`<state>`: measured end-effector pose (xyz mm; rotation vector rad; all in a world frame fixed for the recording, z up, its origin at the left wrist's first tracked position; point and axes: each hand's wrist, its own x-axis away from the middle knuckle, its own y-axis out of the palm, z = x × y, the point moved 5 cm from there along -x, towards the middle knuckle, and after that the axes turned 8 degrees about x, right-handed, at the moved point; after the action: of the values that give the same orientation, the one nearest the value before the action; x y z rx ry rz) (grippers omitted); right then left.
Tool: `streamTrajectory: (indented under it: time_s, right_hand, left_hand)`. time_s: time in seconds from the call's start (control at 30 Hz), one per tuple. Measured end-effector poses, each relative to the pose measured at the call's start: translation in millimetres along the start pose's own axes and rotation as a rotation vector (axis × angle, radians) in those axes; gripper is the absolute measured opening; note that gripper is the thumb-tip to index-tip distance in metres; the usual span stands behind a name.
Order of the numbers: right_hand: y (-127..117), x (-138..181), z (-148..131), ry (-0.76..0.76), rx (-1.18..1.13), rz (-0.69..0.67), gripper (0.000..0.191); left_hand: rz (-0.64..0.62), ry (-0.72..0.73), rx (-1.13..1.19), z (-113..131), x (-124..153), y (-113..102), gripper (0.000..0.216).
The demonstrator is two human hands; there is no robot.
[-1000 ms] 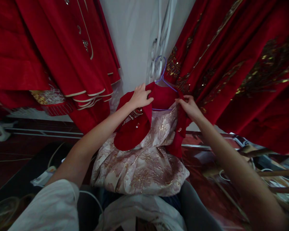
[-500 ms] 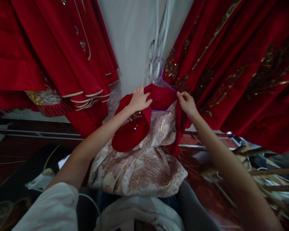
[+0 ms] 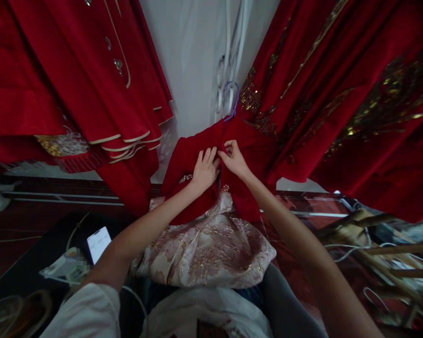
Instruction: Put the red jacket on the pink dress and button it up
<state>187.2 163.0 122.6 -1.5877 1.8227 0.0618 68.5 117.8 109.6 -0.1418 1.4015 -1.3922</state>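
Observation:
A small red jacket (image 3: pixel 188 157) hangs on a purple hanger (image 3: pixel 237 96), with its two front edges drawn together at the middle. My left hand (image 3: pixel 206 172) lies over one front edge near the neckline, its fingertips and thumb closing on the cloth. Beside it, my right hand (image 3: pixel 234 158) pinches the other edge between thumb and forefinger; whether a small fastener is there I cannot make out. Beaded trim (image 3: pixel 225 188) shows low on the front. Below the jacket, a pale pink and gold brocade cloth (image 3: pixel 211 253) spreads over my lap.
Red garments (image 3: pixel 127 103) hang on the left, and red garments with gold embroidery (image 3: pixel 324 126) on the right. White scrolled metalwork (image 3: pixel 229 56) stands behind the hanger. A lit phone (image 3: pixel 99 244) lies at left. Wooden bars (image 3: pixel 398 249) and clutter stand at right.
The jacket was spread apart, showing its inside and the hanger bar. Both hands have brought its front edges together at the middle, the right hand moving left.

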Motion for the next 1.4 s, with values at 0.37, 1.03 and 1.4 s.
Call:
streamTrajectory:
  time_s: [0.37,1.03,1.4]
  right_hand:
    - [-10.5,25.8,-12.3,-0.032,-0.078,-0.095,0.026]
    - [-13.8,42.0,-8.6,-0.052,-0.146,-0.032,0.029]
    - [-21.8,47.7,-20.2,-0.077,-0.071,0.016,0.026]
  left_hand:
    - [0.277,-0.218,0.440,-19.7,-9.3,-11.3,0.016]
    - [0.240,-0.203,0.758,-13.7,8.4,-4.9,0.016]
    - [0.081,-0.037,0.593,-3.8,1.2,-23.2,0.007]
